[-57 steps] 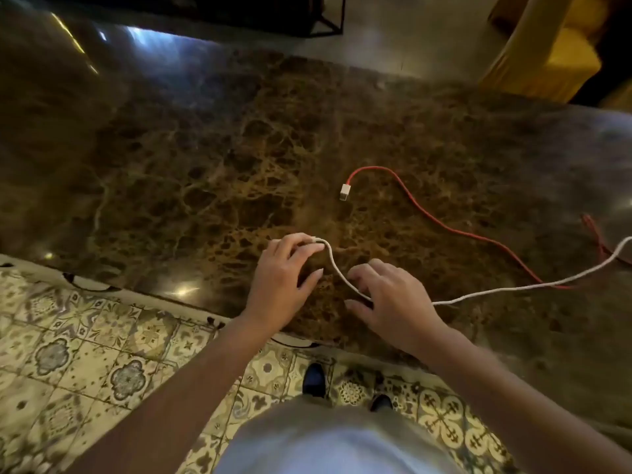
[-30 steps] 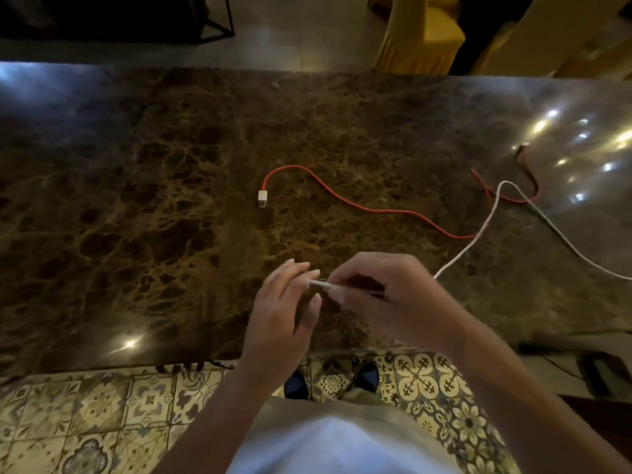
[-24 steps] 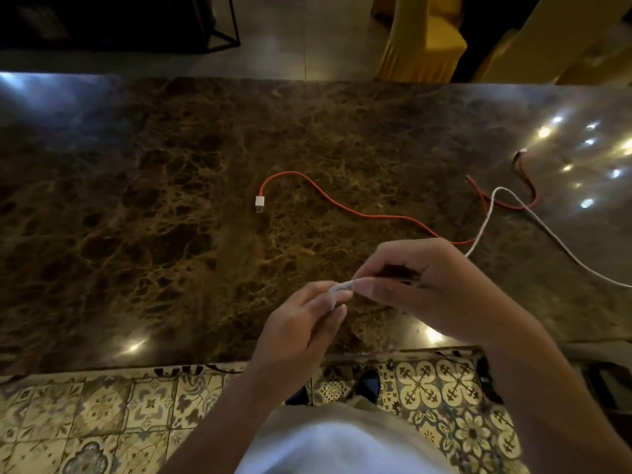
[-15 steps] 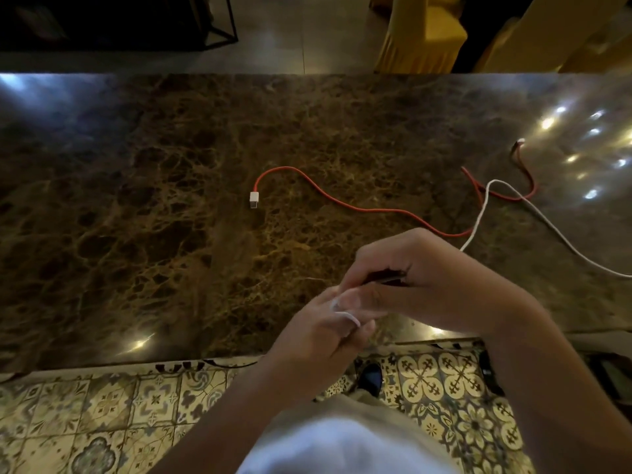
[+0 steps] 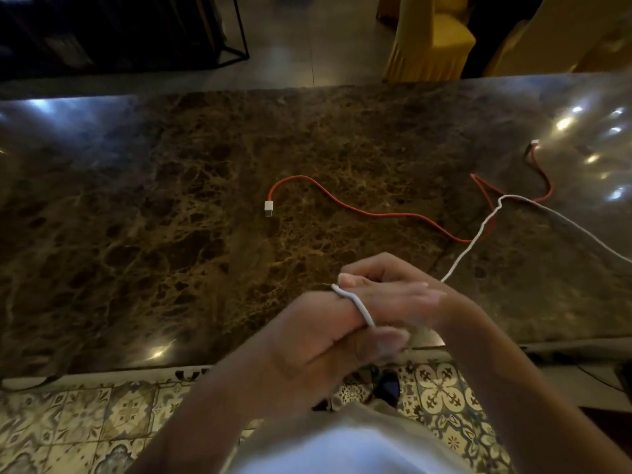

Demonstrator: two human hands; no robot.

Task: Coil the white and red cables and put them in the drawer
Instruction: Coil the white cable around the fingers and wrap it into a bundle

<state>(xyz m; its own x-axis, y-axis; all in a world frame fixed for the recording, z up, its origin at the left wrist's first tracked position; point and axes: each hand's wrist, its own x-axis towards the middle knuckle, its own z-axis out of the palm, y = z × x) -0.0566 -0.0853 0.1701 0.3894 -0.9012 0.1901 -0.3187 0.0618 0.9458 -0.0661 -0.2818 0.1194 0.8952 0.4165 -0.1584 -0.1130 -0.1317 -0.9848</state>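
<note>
I see my left hand (image 5: 314, 340) with the thin white cable (image 5: 355, 304) looped over its fingers, and my right hand (image 5: 390, 295) pinching that cable. The thin red cable (image 5: 376, 213) lies slack on the dark brown marble tabletop (image 5: 171, 217).

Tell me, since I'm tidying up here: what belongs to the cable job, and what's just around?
Job:
white cable, held by left hand and right hand
red cable, lying on table

Just around:
marble table
yellow chairs
</note>
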